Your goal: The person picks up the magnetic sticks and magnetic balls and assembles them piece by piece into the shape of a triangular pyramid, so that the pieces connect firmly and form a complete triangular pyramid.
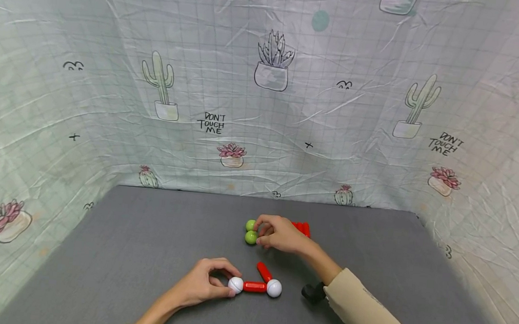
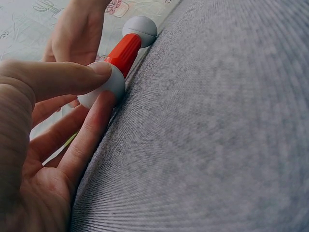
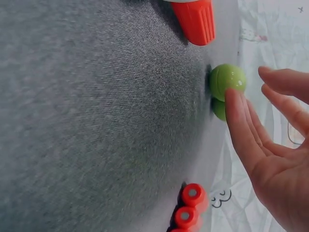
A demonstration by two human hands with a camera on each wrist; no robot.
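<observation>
My left hand [image 1: 202, 282] pinches a white ball [image 1: 236, 285] between thumb and fingers. A red rod [image 1: 255, 286] joins that ball to a second white ball [image 1: 274, 288], from which another red rod [image 1: 264, 271] slants away toward the back. In the left wrist view, the thumb lies across the near white ball [image 2: 116, 85]. Farther back, my right hand [image 1: 282, 234] hovers at two green balls [image 1: 251, 237], its fingers loosely bent and apart. The right wrist view has a fingertip overlapping the nearer green ball [image 3: 227, 79], with nothing gripped.
Several red rods [image 1: 305, 229] lie side by side behind the right hand; their ends [image 3: 193, 193] show in the right wrist view. A black object [image 1: 313, 293] sits under the right forearm. A patterned curtain [image 1: 193, 74] stands around the grey table [image 1: 166, 221].
</observation>
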